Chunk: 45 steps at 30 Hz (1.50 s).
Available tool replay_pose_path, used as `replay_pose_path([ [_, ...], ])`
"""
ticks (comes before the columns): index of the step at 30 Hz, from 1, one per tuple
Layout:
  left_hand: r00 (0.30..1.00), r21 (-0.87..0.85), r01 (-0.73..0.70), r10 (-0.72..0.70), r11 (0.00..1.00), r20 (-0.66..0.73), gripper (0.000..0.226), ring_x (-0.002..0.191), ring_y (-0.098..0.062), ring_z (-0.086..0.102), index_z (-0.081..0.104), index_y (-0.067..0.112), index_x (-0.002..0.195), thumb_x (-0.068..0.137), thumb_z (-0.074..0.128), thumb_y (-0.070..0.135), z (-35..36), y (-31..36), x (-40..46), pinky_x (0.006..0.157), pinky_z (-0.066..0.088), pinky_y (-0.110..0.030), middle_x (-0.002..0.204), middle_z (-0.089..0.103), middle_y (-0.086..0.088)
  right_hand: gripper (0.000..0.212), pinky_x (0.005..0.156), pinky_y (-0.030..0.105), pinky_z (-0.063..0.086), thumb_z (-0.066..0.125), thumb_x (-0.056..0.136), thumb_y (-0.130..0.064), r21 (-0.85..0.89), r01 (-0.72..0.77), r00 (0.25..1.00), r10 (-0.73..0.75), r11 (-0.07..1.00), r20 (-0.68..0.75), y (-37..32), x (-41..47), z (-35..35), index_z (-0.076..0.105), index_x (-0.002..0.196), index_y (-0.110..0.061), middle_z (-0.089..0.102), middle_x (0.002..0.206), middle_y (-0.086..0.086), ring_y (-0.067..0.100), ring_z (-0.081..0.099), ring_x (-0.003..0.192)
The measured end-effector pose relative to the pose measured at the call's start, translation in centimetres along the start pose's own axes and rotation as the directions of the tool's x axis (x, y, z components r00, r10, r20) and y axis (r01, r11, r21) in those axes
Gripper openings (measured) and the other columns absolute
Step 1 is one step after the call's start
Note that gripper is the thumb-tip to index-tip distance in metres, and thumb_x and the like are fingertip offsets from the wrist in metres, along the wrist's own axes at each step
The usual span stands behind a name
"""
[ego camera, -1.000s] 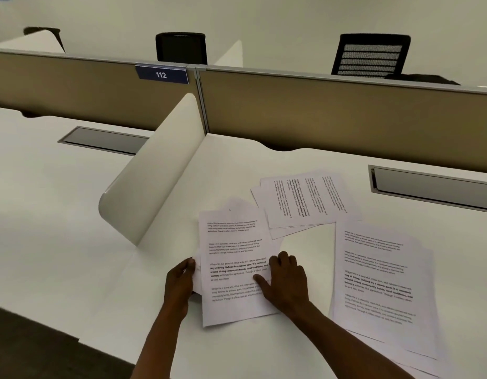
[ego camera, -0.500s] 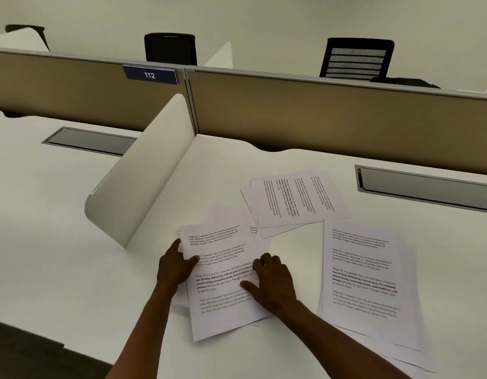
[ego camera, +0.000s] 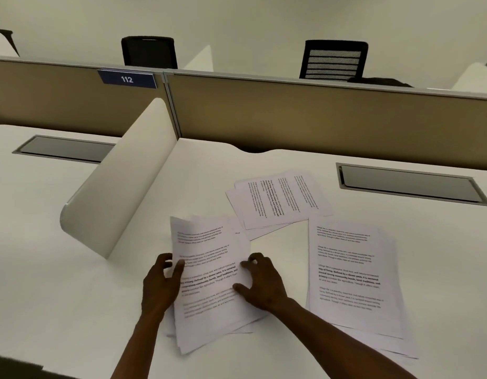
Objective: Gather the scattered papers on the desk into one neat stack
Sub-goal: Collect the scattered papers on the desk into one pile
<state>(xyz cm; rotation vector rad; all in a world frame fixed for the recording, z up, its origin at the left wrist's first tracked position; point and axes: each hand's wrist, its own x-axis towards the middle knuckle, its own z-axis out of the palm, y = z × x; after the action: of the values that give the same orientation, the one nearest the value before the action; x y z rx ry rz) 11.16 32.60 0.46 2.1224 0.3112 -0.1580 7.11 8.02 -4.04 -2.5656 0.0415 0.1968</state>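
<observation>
A slatted black chair (ego camera: 334, 60) stands behind the tan partition (ego camera: 319, 119) bearing a blue 112 plate (ego camera: 126, 79).

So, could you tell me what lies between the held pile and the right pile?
In the head view, bare desk, partly crossed by the right hand and forearm.
</observation>
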Motion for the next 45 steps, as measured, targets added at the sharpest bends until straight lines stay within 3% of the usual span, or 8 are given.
replay_pose_path([
  [9,0.995,-0.167,-0.077,0.087,0.983,0.053,0.036,0.101,-0.024,0.068,0.060,0.023,0.131,0.096,0.058,0.013,-0.9,2.6,-0.9,0.077,0.051,-0.030,0.114,0.071,-0.002,0.073,0.091,0.028,0.050,0.068,0.076,-0.061,0.328,-0.135,0.982,0.170,0.935,-0.079,-0.2,0.3,-1.0,0.050,0.136,-0.024,0.054,0.127,-0.005,0.011,0.058,0.103],
  [15,0.976,-0.385,-0.170,0.208,0.907,0.060,0.025,0.086,-0.020,0.075,0.069,0.027,0.112,0.092,0.065,0.012,-3.4,7.0,-2.7,0.075,0.059,-0.041,0.099,0.077,0.000,0.067,0.101,0.040,0.051,0.071,0.073,-0.066,0.757,-0.277,0.959,0.126,0.591,0.252,-1.2,0.5,-4.6,0.060,0.128,-0.029,0.067,0.125,-0.008,0.013,0.063,0.113],
  [19,0.974,-0.474,-0.144,0.208,0.869,0.087,0.020,0.075,-0.016,0.075,0.071,0.021,0.104,0.089,0.067,0.008,-2.0,9.3,-3.7,0.058,0.060,-0.024,0.091,0.078,0.003,0.051,0.102,0.045,0.050,0.076,0.082,-0.034,0.920,-0.200,0.979,0.107,0.338,0.174,-0.7,-0.1,-6.4,0.060,0.128,-0.015,0.069,0.124,0.004,0.023,0.066,0.114],
  [24,0.985,-0.449,-0.061,0.126,0.892,0.116,0.016,0.081,-0.019,0.075,0.073,0.017,0.095,0.080,0.079,0.021,2.7,9.5,-3.4,0.062,0.059,-0.024,0.092,0.078,0.002,0.044,0.096,0.039,0.054,0.077,0.082,-0.026,0.856,-0.062,0.939,0.321,0.513,-0.124,2.0,-1.8,-8.9,0.059,0.122,-0.030,0.069,0.120,-0.006,0.015,0.067,0.109],
  [31,0.915,-0.351,-0.105,0.228,0.931,0.332,0.050,0.116,-0.008,0.058,0.049,0.024,0.141,0.094,0.061,0.012,11.7,12.2,-4.8,0.092,0.050,-0.021,0.138,0.058,0.005,0.064,0.095,0.039,0.052,0.080,0.078,-0.030,0.736,-0.136,0.815,0.497,0.664,-0.298,9.6,-5.5,-13.9,0.051,0.134,-0.020,0.061,0.127,-0.002,0.019,0.061,0.111],
  [35,0.848,-0.244,-0.212,0.302,0.946,0.435,0.074,0.139,-0.021,0.043,0.025,0.026,0.154,0.093,0.061,0.008,16.7,14.6,-5.5,0.115,0.036,-0.040,0.153,0.042,0.000,0.065,0.096,0.048,0.053,0.082,0.077,-0.027,0.684,-0.266,0.753,0.590,0.679,-0.293,14.6,-7.6,-16.2,0.050,0.134,-0.021,0.064,0.127,0.005,0.025,0.063,0.111],
  [41,0.724,-0.036,-0.382,0.323,0.924,0.610,0.080,0.140,-0.023,0.036,0.012,0.022,0.156,0.092,0.059,0.011,22.4,14.1,-6.3,0.108,0.027,-0.019,0.153,0.034,-0.010,0.068,0.097,0.048,0.052,0.083,0.075,-0.019,0.633,-0.486,0.670,0.722,0.603,-0.173,19.3,-9.8,-15.3,0.051,0.135,-0.019,0.065,0.127,0.012,0.030,0.063,0.109],
  [45,0.693,0.036,-0.394,0.271,0.918,0.668,0.080,0.143,-0.024,0.031,0.015,0.023,0.156,0.091,0.062,0.022,24.5,12.6,-6.4,0.118,0.027,-0.031,0.157,0.026,-0.011,0.074,0.102,0.042,0.047,0.081,0.076,-0.010,0.579,-0.556,0.601,0.770,0.596,-0.214,19.6,-10.4,-14.3,0.047,0.141,-0.011,0.061,0.131,0.017,0.035,0.058,0.117],
])
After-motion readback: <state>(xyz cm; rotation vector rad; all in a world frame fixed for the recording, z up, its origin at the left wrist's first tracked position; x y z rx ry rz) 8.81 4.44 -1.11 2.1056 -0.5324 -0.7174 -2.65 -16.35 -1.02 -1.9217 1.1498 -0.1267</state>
